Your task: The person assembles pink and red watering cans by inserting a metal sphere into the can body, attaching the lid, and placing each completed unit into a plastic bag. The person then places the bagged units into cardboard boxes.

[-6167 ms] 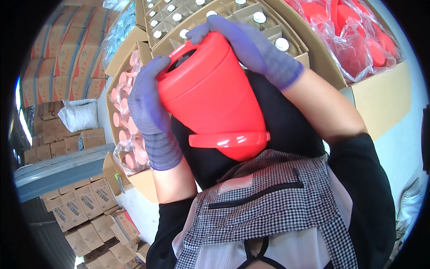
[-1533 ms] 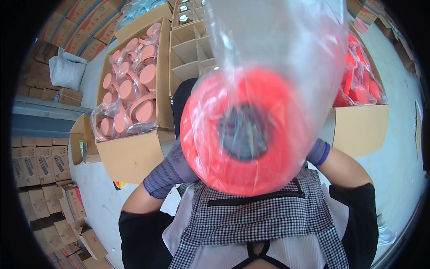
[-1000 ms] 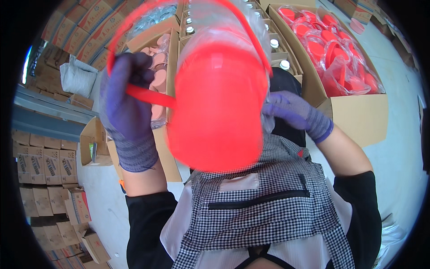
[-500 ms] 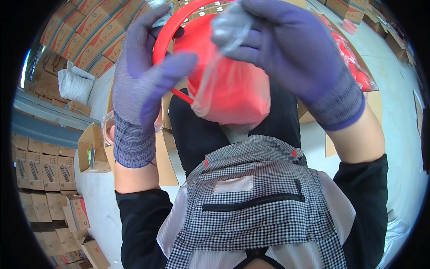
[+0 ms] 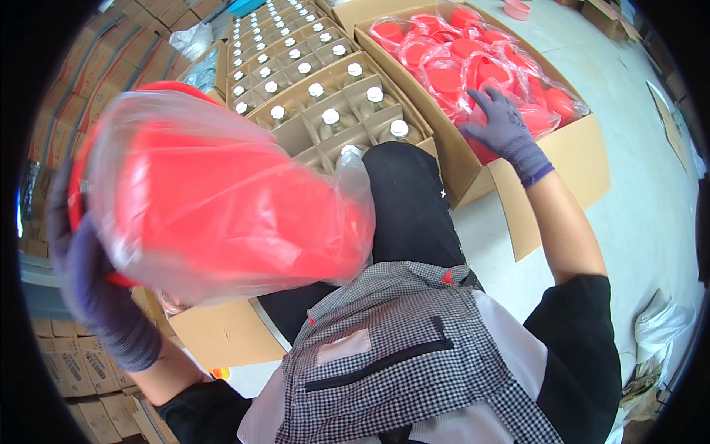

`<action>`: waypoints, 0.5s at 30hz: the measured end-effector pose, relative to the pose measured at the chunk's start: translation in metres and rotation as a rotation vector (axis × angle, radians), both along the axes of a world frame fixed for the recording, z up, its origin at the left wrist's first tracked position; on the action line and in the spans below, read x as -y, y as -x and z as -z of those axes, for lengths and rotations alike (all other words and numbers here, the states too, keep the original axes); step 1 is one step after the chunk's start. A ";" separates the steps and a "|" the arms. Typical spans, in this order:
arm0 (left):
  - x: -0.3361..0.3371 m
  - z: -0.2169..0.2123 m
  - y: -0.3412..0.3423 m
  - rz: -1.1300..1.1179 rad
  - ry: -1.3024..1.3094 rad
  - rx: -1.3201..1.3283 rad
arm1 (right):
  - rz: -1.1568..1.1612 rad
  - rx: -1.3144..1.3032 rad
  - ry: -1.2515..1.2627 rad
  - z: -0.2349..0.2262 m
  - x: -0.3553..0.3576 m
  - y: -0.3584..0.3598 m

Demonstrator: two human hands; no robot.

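Note:
A large red plastic vessel (image 5: 229, 200) wrapped in a loose clear bag fills the left of the view, blurred by motion. My left hand (image 5: 107, 292), in a purple-grey knit glove, grips it at its left edge; the fingertips are partly hidden behind it. On the right, my gloved right hand (image 5: 506, 129) is at the near end of an open carton (image 5: 569, 163), fingers apart and nothing held. The fingertips are over or against the bagged red plastic pieces (image 5: 447, 78) inside; contact is unclear.
Divided cartons (image 5: 296, 122) of clear bottles with white caps stand ahead in a row. Stacked brown boxes (image 5: 70, 362) line the left. A carton flap (image 5: 222, 333) sticks out beside my lap. A pink basin (image 5: 516, 9) sits on the floor at far right.
My left hand has carried the bagged red vessel left and closer to the camera. My right hand has let go of the bag and moved right to the carton of red pieces.

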State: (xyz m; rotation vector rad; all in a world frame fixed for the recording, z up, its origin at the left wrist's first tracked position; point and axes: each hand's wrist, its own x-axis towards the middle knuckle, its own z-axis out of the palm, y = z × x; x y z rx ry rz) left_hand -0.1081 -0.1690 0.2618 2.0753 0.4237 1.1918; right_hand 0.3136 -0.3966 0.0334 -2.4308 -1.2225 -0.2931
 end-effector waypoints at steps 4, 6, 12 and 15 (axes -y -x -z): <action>-0.005 -0.018 -0.019 0.064 -0.073 -0.040 | 0.051 0.037 0.504 0.086 0.031 -0.087; -0.009 -0.027 -0.041 0.073 -0.125 -0.029 | -0.029 -0.251 0.583 0.105 0.035 -0.137; -0.024 -0.063 -0.116 0.143 -0.328 0.036 | 0.403 -0.833 -0.360 0.144 0.086 -0.271; -0.036 -0.069 -0.182 0.224 -0.334 0.065 | 0.372 -0.646 -0.517 0.165 0.106 -0.304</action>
